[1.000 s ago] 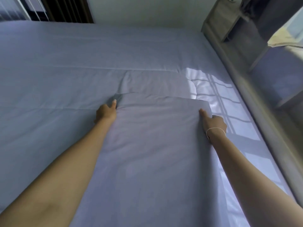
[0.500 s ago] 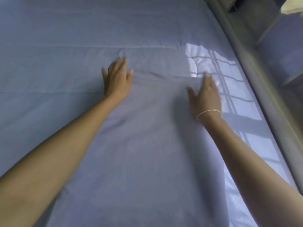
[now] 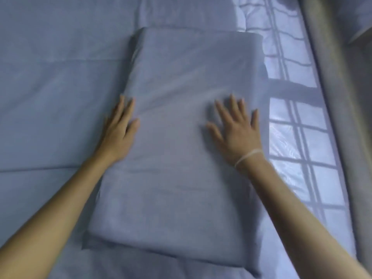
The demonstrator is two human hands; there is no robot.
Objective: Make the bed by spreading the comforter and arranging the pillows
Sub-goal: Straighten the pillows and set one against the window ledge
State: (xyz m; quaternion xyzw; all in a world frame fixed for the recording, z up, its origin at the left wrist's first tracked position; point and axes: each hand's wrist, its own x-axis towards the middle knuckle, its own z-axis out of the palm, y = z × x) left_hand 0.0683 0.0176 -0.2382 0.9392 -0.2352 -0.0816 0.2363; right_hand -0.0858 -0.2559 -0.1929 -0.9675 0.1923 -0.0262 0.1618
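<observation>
Flat and spread, gripping nothing: left hand [image 3: 118, 131] pressed along the left edge of the pillow [image 3: 181, 141], right hand [image 3: 236, 127] splayed on its top near the right side. Pillow lying lengthwise on the spread comforter [image 3: 50, 93], close to the sunlit strip beside the bed frame [image 3: 332, 97]. Likely risk: uneven pressure dragging the slippery case, skewing the pillow or rucking the comforter beneath.

A home bedroom: blue-sheeted bed [image 3: 50, 97], pillow [image 3: 181, 158], window-grid sunlight patch [image 3: 291, 121] on it.
</observation>
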